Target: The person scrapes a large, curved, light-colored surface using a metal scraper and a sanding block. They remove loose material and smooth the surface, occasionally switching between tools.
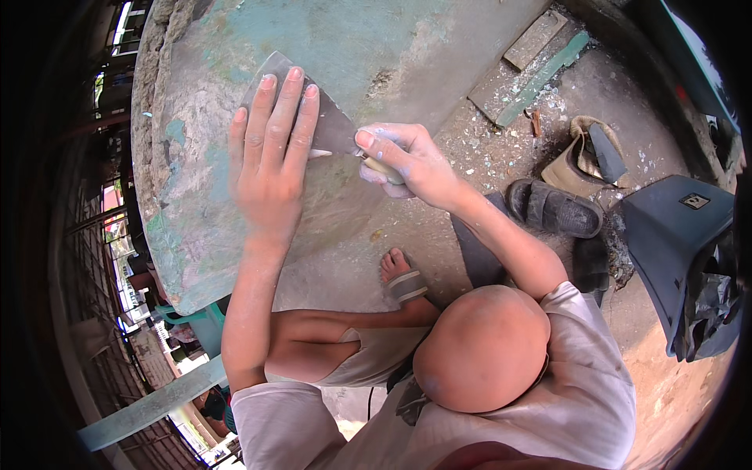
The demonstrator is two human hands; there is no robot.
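Observation:
My right hand (411, 158) is wrapped around the pale handle (383, 169) of a wide putty knife. The thumb lies along the top, near where handle meets metal. The triangular grey blade (335, 126) reaches up and left over a worn, peeling wall surface (364, 35). Flat on the blade rests my left hand (273, 141), its fingers extended and slightly apart, hiding much of the metal. A small white pointed piece (320, 154) shows beside the left forefinger. Whitish dust or paint marks both hands.
Boards (536, 38) and a green-painted strip (543, 79) lie among paint flakes on the floor. To the right are a cut-open tan container (567, 170), a black sandal (555, 205) and a dark blue plastic container (670, 217). My knee (482, 346) is raised below my right arm.

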